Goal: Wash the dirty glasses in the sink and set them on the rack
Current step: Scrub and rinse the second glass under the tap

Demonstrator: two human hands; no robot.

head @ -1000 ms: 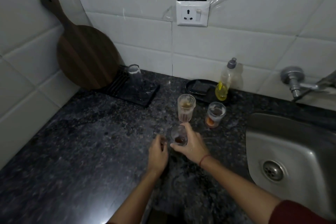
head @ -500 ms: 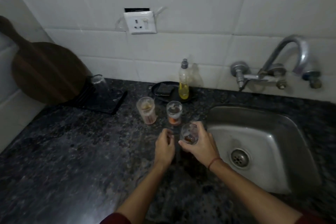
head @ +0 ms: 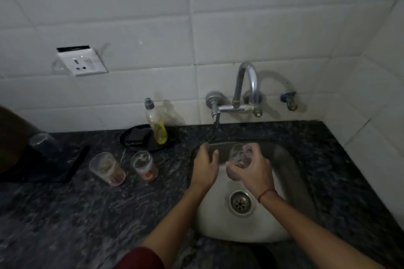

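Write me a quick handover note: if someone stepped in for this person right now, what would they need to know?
Right hand grips a small dirty glass over the sink; left hand is open beside it, holding nothing.
On the counter, left of the sink: a taller dirty glass and a shorter dirty glass. One clear glass sits on the rack.
Left: wash all three, then rack them.
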